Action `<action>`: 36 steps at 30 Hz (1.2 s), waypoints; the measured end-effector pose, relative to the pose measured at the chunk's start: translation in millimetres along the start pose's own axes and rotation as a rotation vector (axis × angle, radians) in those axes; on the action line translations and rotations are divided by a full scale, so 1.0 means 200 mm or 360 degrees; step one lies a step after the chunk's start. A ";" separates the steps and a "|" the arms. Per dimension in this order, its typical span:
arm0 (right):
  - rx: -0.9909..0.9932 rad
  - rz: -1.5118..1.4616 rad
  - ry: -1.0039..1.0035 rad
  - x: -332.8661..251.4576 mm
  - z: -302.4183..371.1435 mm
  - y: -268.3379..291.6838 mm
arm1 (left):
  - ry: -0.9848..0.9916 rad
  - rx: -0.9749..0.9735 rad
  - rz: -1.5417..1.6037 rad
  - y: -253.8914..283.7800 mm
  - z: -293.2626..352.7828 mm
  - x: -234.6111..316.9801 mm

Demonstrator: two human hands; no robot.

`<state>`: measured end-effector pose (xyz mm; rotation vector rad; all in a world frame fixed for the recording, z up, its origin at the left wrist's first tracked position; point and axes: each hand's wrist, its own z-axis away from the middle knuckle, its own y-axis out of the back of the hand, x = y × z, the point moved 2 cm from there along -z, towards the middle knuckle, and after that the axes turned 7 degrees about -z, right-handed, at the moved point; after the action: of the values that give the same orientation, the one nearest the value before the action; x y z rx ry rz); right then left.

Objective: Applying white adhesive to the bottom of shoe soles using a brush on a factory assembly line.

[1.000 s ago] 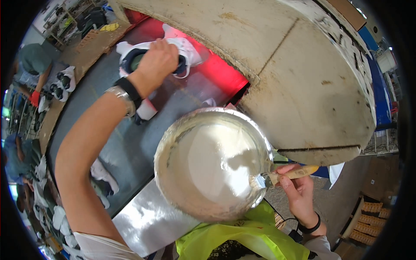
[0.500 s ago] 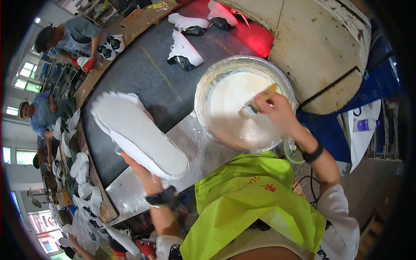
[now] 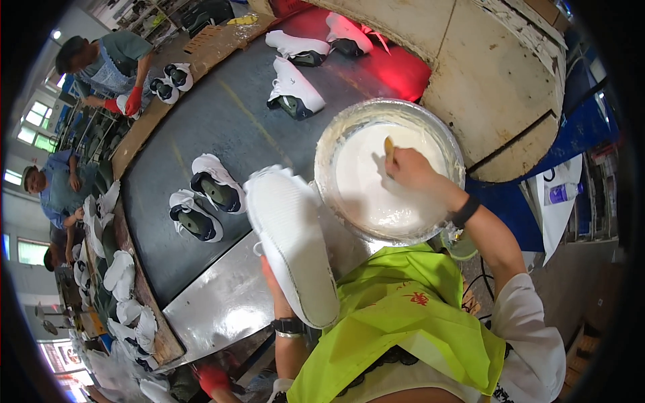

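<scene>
My left hand [image 3: 274, 285] holds a white shoe [image 3: 290, 245] turned sole-up, its pale underside facing me and its rim frilled at the far end. The fingers are mostly hidden behind the shoe. My right hand [image 3: 416, 169] is closed around a brush [image 3: 389, 146], whose yellowish handle end sticks up above the fingers. The bristles are hidden below that hand. Under it is a wide round metal basin [image 3: 322, 161] with a crusted rim, holding milky white liquid [image 3: 359, 154]. The shoe is beside the basin's near left side.
A dark belt [image 3: 248, 134] carries white shoes with dark linings: a pair [image 3: 218, 185] at left, several more farther off near a red glow [image 3: 400, 64]. A bare metal ledge [image 3: 222, 295] runs along its near edge. A beige housing [image 3: 494, 80] stands right. Co-workers [image 3: 111, 67] are at left.
My left hand has brought the shoe right, closer to the basin and my body, uncovering a pair of shoes on the belt. My right hand has shifted slightly left with the brush.
</scene>
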<state>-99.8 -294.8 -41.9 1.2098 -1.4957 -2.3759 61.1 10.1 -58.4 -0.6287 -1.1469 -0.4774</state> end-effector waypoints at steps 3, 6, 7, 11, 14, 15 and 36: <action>0.0495 -0.0678 0.0378 -0.05 0.07 0.14 | 0.0319 0.0054 0.0572 -0.17 0.03 0.08; 0.0499 -0.0807 0.0352 -0.02 0.06 0.11 | 0.0411 -0.0219 0.0517 -0.23 -0.02 0.09; 0.0583 -0.1019 0.0419 -0.04 0.05 0.12 | 0.0391 -0.0338 0.0384 -0.24 -0.04 0.07; 0.0392 -0.1663 0.0462 -0.35 0.08 0.17 | 0.0434 -0.0368 0.0446 -0.25 -0.04 0.02; 0.0286 -0.1744 0.0569 -0.48 0.11 0.16 | 0.0517 -0.0511 0.0658 -0.30 -0.01 0.00; 0.0158 -0.1749 0.0527 -0.51 0.14 0.15 | 0.0522 -0.0536 0.0632 -0.30 -0.02 -0.02; 0.0160 -0.1525 0.0008 -0.34 0.39 0.12 | 0.0476 -0.0593 0.0594 -0.23 0.00 0.01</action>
<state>-112.5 -220.1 33.0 2.3604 -1.1744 -2.7808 32.6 -24.1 -46.1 -1.0349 -0.6389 -0.4473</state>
